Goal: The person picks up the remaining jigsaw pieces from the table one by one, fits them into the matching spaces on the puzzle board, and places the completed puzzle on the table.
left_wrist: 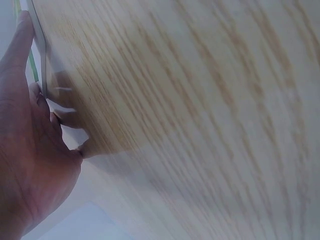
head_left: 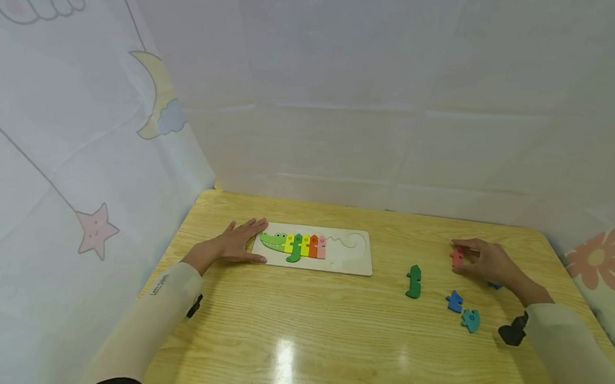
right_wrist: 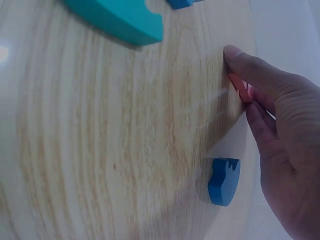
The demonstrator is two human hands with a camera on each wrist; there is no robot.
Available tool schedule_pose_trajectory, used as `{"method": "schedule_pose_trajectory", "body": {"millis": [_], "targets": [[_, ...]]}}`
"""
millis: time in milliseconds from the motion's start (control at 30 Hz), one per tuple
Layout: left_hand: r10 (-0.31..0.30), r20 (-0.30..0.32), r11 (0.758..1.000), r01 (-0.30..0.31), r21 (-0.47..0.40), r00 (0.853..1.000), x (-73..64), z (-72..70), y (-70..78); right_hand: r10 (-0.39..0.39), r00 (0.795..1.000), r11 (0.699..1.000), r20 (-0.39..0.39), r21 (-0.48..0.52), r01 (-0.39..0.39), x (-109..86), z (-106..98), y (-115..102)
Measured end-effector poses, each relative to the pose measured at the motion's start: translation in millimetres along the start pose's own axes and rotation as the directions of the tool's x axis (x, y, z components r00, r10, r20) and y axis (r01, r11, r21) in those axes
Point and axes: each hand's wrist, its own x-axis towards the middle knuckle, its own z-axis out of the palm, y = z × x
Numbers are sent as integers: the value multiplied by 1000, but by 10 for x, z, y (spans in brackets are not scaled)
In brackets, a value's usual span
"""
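Note:
A pale wooden puzzle board (head_left: pixel 346 262) lies near the back of the table, with a crocodile head (head_left: pixel 273 241) and yellow, green, orange and pink body pieces set in its left part. Outlines show on its bare right part. My left hand (head_left: pixel 233 243) rests at the board's left end, fingers spread along the edge. Far to the right, my right hand (head_left: pixel 492 267) pinches a red puzzle piece (head_left: pixel 457 257) between thumb and fingers, low over the table. In the right wrist view, that red piece (right_wrist: pixel 241 89) is partly covered by the fingers.
Loose on the right side are a dark green piece (head_left: pixel 414 281), a blue piece (head_left: pixel 454 301) and a teal piece (head_left: pixel 471 320). Another blue piece (right_wrist: pixel 224 182) lies beneath the right hand. Cloth walls stand behind the table (head_left: pixel 255 331) and at its sides.

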Motion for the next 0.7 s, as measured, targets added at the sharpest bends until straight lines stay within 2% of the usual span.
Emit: {"method": "schedule_pose_trajectory", "body": {"millis": [133, 533, 700], "targets": [[4, 0, 1000, -4, -11, 1000, -6, -6, 1, 16, 1000, 1000, 8, 16, -16, 1, 2, -5], [8, 12, 1000, -8, -2, 1000, 15, 8, -9, -30, 999, 999, -19, -11, 30, 41, -5, -84], [6, 5, 1000, -7, 6, 1000, 17, 24, -40, -33, 999, 999, -27, 15, 34, 63, -29, -148]]}}
